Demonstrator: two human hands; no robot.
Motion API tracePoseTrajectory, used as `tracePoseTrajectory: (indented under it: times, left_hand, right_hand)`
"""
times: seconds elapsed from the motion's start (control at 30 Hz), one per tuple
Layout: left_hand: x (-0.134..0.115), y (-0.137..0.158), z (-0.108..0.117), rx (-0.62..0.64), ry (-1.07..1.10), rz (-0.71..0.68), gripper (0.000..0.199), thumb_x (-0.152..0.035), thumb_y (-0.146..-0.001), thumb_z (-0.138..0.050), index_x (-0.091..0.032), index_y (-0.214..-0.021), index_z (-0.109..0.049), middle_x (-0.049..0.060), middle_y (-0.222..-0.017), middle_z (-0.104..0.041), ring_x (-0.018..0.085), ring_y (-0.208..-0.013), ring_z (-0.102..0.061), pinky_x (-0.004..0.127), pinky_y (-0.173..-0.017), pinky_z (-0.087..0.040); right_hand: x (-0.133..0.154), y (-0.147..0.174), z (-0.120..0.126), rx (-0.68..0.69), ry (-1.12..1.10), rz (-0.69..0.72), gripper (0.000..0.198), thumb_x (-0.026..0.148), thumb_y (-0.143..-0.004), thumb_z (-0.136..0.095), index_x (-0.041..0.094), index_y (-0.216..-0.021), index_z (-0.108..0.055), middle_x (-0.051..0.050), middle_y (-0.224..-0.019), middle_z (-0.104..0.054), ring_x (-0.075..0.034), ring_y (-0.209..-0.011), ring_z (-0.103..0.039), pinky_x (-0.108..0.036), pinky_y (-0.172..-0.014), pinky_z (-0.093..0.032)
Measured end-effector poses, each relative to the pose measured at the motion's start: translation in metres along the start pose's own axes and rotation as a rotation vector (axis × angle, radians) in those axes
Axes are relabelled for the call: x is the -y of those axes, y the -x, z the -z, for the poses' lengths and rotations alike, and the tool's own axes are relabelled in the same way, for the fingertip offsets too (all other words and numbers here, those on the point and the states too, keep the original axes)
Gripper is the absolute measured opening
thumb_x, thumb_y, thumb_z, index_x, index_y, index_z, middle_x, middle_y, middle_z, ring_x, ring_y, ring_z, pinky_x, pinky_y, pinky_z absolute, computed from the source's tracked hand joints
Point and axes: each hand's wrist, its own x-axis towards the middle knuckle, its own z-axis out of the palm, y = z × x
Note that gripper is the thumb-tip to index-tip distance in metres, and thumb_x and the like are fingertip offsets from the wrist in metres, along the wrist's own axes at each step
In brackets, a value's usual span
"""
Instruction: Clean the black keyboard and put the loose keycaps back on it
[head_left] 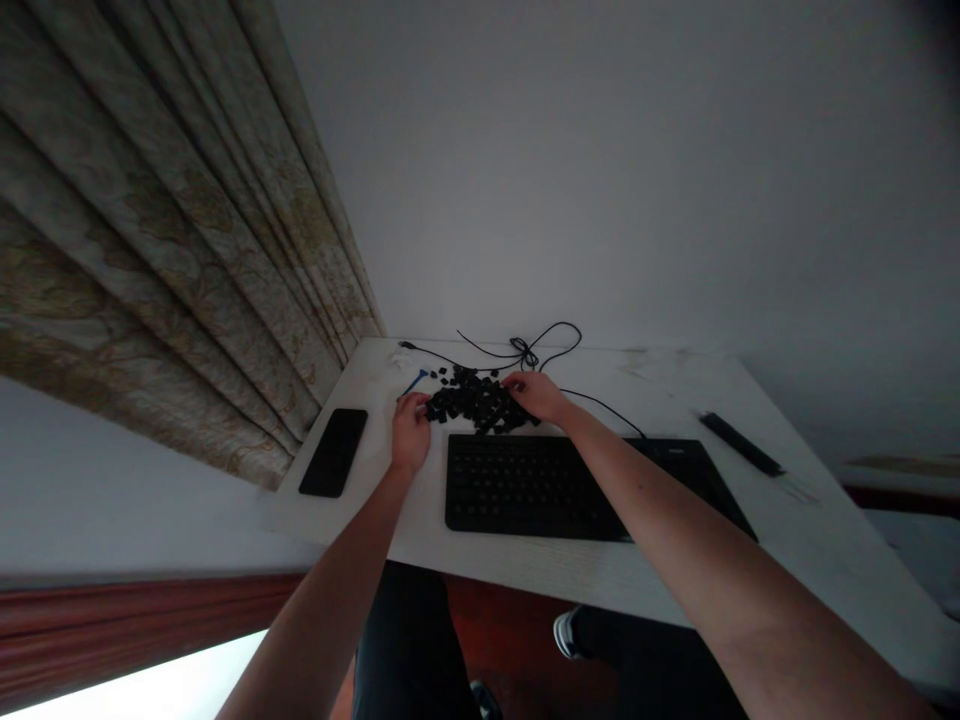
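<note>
A heap of loose black keycaps (480, 400) lies on the white desk, just behind a black keyboard (517, 482). My left hand (411, 432) is at the heap's left edge with its fingers curled together; whatever is between the fingertips is too small to tell. From the right, my right hand (534, 394) reaches over the heap. Its fingers are bent down among the keycaps, and their tips are partly hidden. Beyond my left hand lies a small blue tool (417, 380). My right forearm covers part of the keyboard's right half.
A black phone (334, 453) lies at the desk's left side. Behind the heap, a thin black cable (525, 352) loops near the wall. A long dark bar-shaped object (742, 443) lies on the right. Patterned curtains (187, 230) hang at the left of the desk (540, 575).
</note>
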Motion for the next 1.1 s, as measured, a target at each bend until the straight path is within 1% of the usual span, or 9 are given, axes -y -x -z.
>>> tracePoseTrajectory:
  times: [0.13, 0.2, 0.27, 0.37, 0.47, 0.6, 0.77, 0.93, 1.1]
  left_hand:
    - [-0.002, 0.000, 0.000, 0.014, 0.004, 0.000, 0.041, 0.003, -0.074, -0.042, -0.021, -0.099, -0.065, 0.007, -0.113, -0.060, 0.018, -0.110, -0.060, 0.037, -0.096, -0.057]
    - [-0.003, 0.000, 0.000, 0.024, -0.009, -0.010, 0.039, 0.003, -0.075, -0.045, -0.020, -0.098, -0.065, 0.007, -0.114, -0.060, 0.018, -0.111, -0.060, 0.036, -0.097, -0.056]
    - [-0.005, -0.001, 0.000, 0.030, -0.028, -0.021, 0.036, 0.002, -0.076, -0.047, -0.020, -0.098, -0.066, 0.007, -0.115, -0.060, 0.018, -0.111, -0.060, 0.036, -0.098, -0.055]
    - [-0.005, -0.001, 0.000, 0.029, -0.056, -0.029, 0.032, 0.000, -0.081, -0.048, -0.019, -0.098, -0.066, 0.008, -0.116, -0.060, 0.019, -0.111, -0.061, 0.037, -0.101, -0.053]
    - [-0.004, -0.001, 0.000, 0.035, -0.074, -0.020, 0.030, -0.002, -0.083, -0.048, -0.020, -0.099, -0.067, 0.008, -0.117, -0.060, 0.019, -0.112, -0.061, 0.038, -0.103, -0.052]
    - [-0.001, 0.000, -0.001, 0.044, -0.078, 0.000, 0.027, -0.005, -0.085, -0.050, -0.021, -0.099, -0.067, 0.007, -0.119, -0.059, 0.019, -0.112, -0.061, 0.037, -0.102, -0.053]
    - [-0.001, 0.000, -0.003, 0.046, -0.025, 0.012, 0.022, -0.008, -0.085, -0.054, -0.019, -0.098, -0.068, 0.008, -0.118, -0.059, 0.020, -0.111, -0.061, 0.037, -0.098, -0.055]
    - [-0.006, 0.002, -0.003, 0.032, 0.030, 0.000, 0.031, -0.002, -0.079, -0.052, -0.019, -0.099, -0.068, 0.007, -0.116, -0.059, 0.019, -0.110, -0.062, 0.036, -0.096, -0.056]
    - [-0.009, 0.002, -0.002, 0.044, 0.089, -0.005, 0.045, 0.005, -0.069, -0.047, -0.019, -0.102, -0.068, 0.007, -0.119, -0.058, 0.019, -0.112, -0.061, 0.034, -0.094, -0.057]
  right_hand:
    - [-0.001, 0.010, 0.004, 0.046, -0.046, 0.034, 0.032, 0.007, -0.075, -0.066, 0.023, -0.101, -0.077, -0.003, -0.098, -0.076, -0.020, -0.090, -0.067, -0.028, -0.086, -0.049]
    - [0.000, 0.017, 0.004, 0.051, -0.069, 0.068, 0.033, 0.016, -0.074, -0.074, 0.023, -0.106, -0.076, -0.005, -0.108, -0.073, -0.022, -0.098, -0.066, -0.030, -0.090, -0.049]
    - [0.001, 0.023, 0.003, 0.065, -0.075, 0.123, 0.042, 0.025, -0.070, -0.082, 0.022, -0.111, -0.074, -0.008, -0.116, -0.069, -0.024, -0.106, -0.064, -0.034, -0.095, -0.048]
    - [0.004, 0.028, -0.001, 0.091, -0.042, 0.190, 0.052, 0.030, -0.064, -0.088, 0.024, -0.114, -0.073, -0.010, -0.126, -0.062, -0.027, -0.116, -0.059, -0.038, -0.101, -0.045]
    - [0.005, 0.028, -0.004, 0.082, -0.020, 0.201, 0.048, 0.029, -0.069, -0.085, 0.024, -0.114, -0.073, -0.010, -0.126, -0.060, -0.027, -0.117, -0.058, -0.039, -0.103, -0.044]
    - [0.002, 0.025, -0.005, 0.034, -0.018, 0.172, 0.034, 0.027, -0.079, -0.078, 0.021, -0.112, -0.073, -0.011, -0.115, -0.064, -0.024, -0.107, -0.061, -0.037, -0.100, -0.045]
    - [0.013, 0.033, -0.001, -0.013, 0.092, 0.185, 0.025, 0.028, -0.086, -0.069, 0.023, -0.110, -0.074, -0.010, -0.114, -0.064, -0.025, -0.111, -0.057, -0.039, -0.098, -0.043]
    - [0.038, 0.042, -0.001, 0.121, 0.236, 0.267, 0.035, 0.020, -0.088, -0.064, 0.029, -0.121, -0.070, -0.010, -0.118, -0.061, -0.026, -0.112, -0.055, -0.042, -0.094, -0.041]
    - [0.049, 0.039, -0.008, 0.201, 0.301, 0.263, 0.041, 0.016, -0.092, -0.059, 0.032, -0.128, -0.067, -0.010, -0.118, -0.060, -0.027, -0.113, -0.055, -0.040, -0.091, -0.041]
